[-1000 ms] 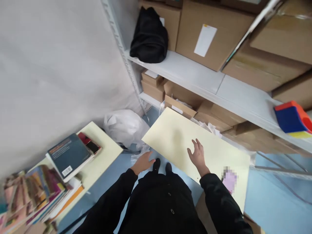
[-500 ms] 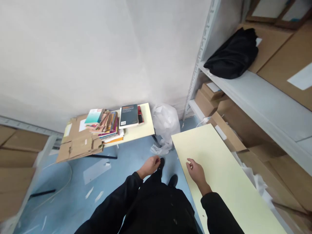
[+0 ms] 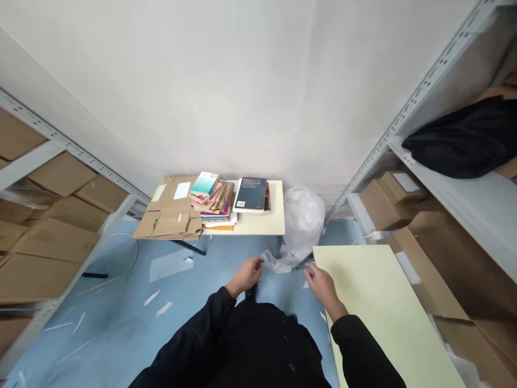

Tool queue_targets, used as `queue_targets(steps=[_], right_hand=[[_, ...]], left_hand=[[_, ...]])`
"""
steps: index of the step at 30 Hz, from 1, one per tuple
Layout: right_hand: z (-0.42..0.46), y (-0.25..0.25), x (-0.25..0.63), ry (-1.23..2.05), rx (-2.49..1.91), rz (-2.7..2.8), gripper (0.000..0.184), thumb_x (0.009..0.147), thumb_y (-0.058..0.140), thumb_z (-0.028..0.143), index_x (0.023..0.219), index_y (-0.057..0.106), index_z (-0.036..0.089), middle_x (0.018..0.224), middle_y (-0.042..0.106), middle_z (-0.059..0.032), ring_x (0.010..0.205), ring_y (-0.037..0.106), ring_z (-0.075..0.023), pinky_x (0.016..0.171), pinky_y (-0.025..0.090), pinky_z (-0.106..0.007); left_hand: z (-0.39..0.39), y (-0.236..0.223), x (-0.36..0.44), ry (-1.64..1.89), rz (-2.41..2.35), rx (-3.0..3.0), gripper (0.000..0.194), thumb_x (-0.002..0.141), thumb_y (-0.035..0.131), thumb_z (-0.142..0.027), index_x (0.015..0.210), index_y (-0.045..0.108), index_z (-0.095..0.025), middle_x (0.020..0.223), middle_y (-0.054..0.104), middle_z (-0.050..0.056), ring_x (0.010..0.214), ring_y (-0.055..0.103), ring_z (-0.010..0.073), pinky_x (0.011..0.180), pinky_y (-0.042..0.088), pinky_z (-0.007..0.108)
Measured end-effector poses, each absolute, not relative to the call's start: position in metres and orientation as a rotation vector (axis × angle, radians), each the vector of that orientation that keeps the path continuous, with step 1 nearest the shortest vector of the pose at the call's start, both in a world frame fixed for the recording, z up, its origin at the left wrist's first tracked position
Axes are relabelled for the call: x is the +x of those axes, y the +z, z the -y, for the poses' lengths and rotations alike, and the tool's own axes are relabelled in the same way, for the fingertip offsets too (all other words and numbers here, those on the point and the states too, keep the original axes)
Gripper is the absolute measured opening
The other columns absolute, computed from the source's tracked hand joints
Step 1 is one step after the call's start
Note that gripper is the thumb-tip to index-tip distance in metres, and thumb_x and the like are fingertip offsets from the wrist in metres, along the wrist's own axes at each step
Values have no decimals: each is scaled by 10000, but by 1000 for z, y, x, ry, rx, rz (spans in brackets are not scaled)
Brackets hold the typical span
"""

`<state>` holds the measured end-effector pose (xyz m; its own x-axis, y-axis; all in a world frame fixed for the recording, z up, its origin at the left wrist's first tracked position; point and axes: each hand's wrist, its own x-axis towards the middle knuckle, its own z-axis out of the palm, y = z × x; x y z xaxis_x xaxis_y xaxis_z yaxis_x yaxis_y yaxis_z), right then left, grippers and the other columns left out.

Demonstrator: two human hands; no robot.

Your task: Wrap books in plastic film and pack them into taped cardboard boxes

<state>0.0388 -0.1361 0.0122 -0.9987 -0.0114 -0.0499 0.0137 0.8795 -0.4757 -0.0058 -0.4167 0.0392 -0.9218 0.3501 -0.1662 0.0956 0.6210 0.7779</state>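
My left hand (image 3: 245,275) hangs in the air over the blue floor, its fingers loosely bent with nothing in them. My right hand (image 3: 322,285), also empty, has thumb and forefinger a little apart above the left edge of a pale yellow table (image 3: 363,302). Ahead stands a low pale yellow table (image 3: 262,226). On it lie a dark book (image 3: 251,194), a stack of books and papers (image 3: 218,207) and flattened cardboard (image 3: 165,215). A clear plastic bag (image 3: 302,215) rests on the floor beside that low table; neither hand visibly touches it.
Metal shelving with cardboard boxes (image 3: 56,242) rises on the left. The right shelf (image 3: 452,188) carries a black cloth bundle (image 3: 464,137), with cardboard boxes (image 3: 383,199) below. Paper scraps (image 3: 163,309) and a cable (image 3: 135,253) lie on the floor. A white wall (image 3: 226,91) closes the far side.
My view has swung left, so the low table, books and plastic bag sit farther right and the left shelving shows more. Both hands keep about the same pose, still empty.
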Motion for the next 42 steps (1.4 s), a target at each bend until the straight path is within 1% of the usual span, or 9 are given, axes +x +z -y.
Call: queue_targets(steps=[3, 11, 14, 19, 22, 26, 32, 36, 42], right_hand=[[175, 20, -2, -726, -96, -2977, 325, 884, 436, 312, 1117, 646, 226, 789, 717, -47, 770, 671, -226, 670, 463, -296], [308, 53, -127, -826, -421, -2848, 362, 847, 514, 250, 1191, 604, 182, 1014, 695, -87, 932, 645, -219, 824, 485, -328], [358, 61, -167, -1034, -471, -2752, 360, 809, 569, 230, 1159, 621, 164, 1089, 675, -111, 901, 648, -208, 855, 491, -354], [437, 63, -224, -1628, -199, -2393, 381, 732, 672, 212, 1111, 641, 183, 1099, 686, -105, 928, 663, -210, 860, 511, -380], [473, 58, -246, -1909, -111, -2122, 317, 745, 677, 267, 1051, 654, 188, 1071, 698, -82, 958, 660, -200, 879, 508, -376], [500, 49, -257, -2027, -74, -2002, 212, 766, 650, 313, 933, 653, 182, 981, 711, -55, 958, 656, -188, 911, 489, -363], [512, 39, -262, -2170, 315, -1906, 317, 703, 714, 306, 969, 587, 188, 990, 704, -67, 978, 651, -181, 900, 493, -346], [513, 41, -270, -2220, 536, -1808, 255, 727, 693, 355, 864, 563, 184, 869, 688, -44, 837, 673, -162, 786, 529, -310], [508, 46, -273, -2271, 649, -1690, 201, 672, 701, 239, 816, 573, 183, 632, 625, 27, 565, 599, -104, 595, 506, -231]], left_hand=[[453, 40, -37, 1321, -2570, 207, 305, 762, 568, -286, 1041, 611, -173, 900, 682, 84, 810, 656, 223, 770, 518, 360], [578, 47, -132, 1392, -2899, -148, 361, 790, 559, -369, 1080, 588, -158, 1141, 611, 142, 1098, 573, 283, 908, 489, 429], [621, 55, -171, 1334, -3089, -188, 415, 784, 578, -370, 1121, 578, -127, 1195, 589, 167, 1196, 509, 297, 1037, 387, 447], [669, 70, -234, 1409, -3032, -314, 461, 836, 516, -370, 1212, 541, -105, 1261, 583, 157, 1243, 489, 282, 1058, 361, 425], [679, 70, -261, 1476, -2873, -288, 431, 875, 457, -377, 1180, 572, -95, 1148, 655, 143, 1155, 567, 269, 993, 422, 388], [678, 61, -273, 1439, -2772, -285, 486, 885, 438, -401, 1206, 566, -59, 899, 714, 121, 862, 674, 238, 809, 506, 340], [666, 62, -262, 1165, -2961, -285, 460, 845, 523, -381, 1191, 599, -88, 852, 706, 108, 837, 661, 236, 790, 480, 321], [660, 73, -257, 1001, -3021, -232, 375, 843, 522, -341, 1127, 637, -124, 873, 706, 106, 832, 653, 234, 771, 460, 308], [649, 82, -248, 901, -3017, -122, 265, 833, 535, -327, 975, 678, -154, 822, 696, 108, 787, 649, 254, 696, 435, 299]])
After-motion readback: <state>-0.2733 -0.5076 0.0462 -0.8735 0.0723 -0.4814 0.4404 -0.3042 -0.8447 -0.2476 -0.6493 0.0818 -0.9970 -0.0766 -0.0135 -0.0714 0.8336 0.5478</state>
